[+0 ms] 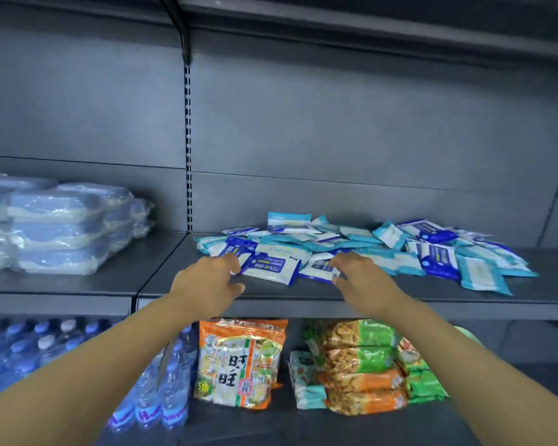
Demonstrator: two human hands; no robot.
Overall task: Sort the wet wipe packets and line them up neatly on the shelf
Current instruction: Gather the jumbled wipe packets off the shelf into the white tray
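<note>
Packets [368, 249]: jumbled heap on shelf [400, 294], none lined up (sorting barely begun).
Left hand [207, 284]: grip loose, empty.
Right hand [358, 278]: pinches a front packet [318, 272].

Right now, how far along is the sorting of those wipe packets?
Barely begun. Nothing looks sorted: the wet wipe packets lie in one mixed heap on the shelf. The left hand and right hand reach the heap's front edge; whether either grips a packet is unclear. Separating dark blue from teal and lining them up remains.
</note>
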